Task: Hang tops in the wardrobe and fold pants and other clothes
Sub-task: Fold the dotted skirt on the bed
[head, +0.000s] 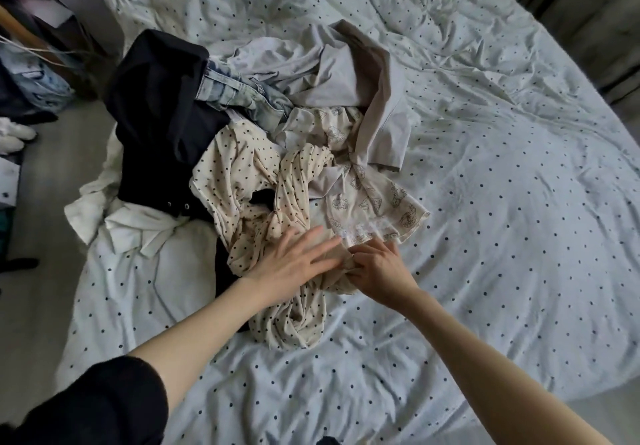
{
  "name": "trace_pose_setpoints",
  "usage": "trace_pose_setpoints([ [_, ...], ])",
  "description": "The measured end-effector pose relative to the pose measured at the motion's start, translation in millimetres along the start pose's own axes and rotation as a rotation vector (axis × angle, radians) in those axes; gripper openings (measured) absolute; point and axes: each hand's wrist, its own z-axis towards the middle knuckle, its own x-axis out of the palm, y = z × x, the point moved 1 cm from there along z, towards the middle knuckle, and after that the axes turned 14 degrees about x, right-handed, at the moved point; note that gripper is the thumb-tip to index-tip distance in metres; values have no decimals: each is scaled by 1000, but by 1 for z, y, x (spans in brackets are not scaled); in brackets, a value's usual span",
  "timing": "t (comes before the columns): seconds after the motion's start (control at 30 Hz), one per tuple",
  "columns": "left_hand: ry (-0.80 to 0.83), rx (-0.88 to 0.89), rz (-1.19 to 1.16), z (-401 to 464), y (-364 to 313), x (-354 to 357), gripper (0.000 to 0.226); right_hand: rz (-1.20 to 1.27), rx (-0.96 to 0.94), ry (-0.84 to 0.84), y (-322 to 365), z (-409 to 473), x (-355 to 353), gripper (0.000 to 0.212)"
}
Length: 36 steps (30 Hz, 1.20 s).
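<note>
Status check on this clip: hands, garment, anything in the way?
Left hand flat on cream dotted top. Right hand pinching beige fabric at the pile's near edge. Nothing lifted yet; dotted top tangled with printed cloth.

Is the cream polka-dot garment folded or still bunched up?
Bunched: the cream polka-dot garment lies twisted in the pile, left hand resting on it.
</note>
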Motion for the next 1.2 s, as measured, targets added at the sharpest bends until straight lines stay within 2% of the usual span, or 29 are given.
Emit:
trace_pose_setpoints([
  [0.07, 75, -39, 11, 8, -3, 5, 96, -44, 21, 24, -4, -2, 1, 19],
  [0.2, 89, -132, 98, 12, 8, 3, 73, -21, 80, 11, -13, -7, -4, 19],
  [0.3, -59, -195, 103, 14, 17, 0, 59, -48, 123, 26, -21, -14, -11, 22],
  [0.4, -242, -308, -121, 9, 30, -8, 27, -92, 160, 67, -33, -18, -15, 22],
  [0.47, -379, -409, -276, 0, 39, -22, 16, -96, 208, 74, -40, -18, -20, 26],
  [0.6, -614, -561, -494, -11, 53, -58, 29, 105, 343, -23, -36, -9, -43, 6],
  [0.67, -759, -606, -550, -13, 55, -83, 29, 205, 401, -112, -26, 2, -63, 12],
  [0.77, -953, -626, -656, -12, 58, -128, 28, 329, 460, -246, -12, 18, -107, 36],
  [0.83, -1030, -614, -706, -15, 56, -157, 28, 316, 469, -283, 0, 25, -139, 33],
  [0.9, -1046, -589, -675, -18, 54, -186, 22, 286, 453, -321, 11, 29, -171, 15],
  [0.93, -1029, -596, -673, -17, 53, -186, 18, 318, 489, -307, 12, 30, -174, 18],
  [0.97, -1049, -538, -648, -29, 43, -221, 15, 395, 476, -367, 27, 23, -209, 25],
  [1.03, -967, -458, -692, -33, 39, -239, 15, 680, 491, -390, 33, 22, -233, 27],
  [1.1, -913, -317, -695, -51, 21, -274, 23, 942, 446, -429, 50, 4, -275, 12],
  [1.2, -854, -238, -640, -71, 0, -302, 41, 1084, 369, -480, 69, -27, -313, 8],
])
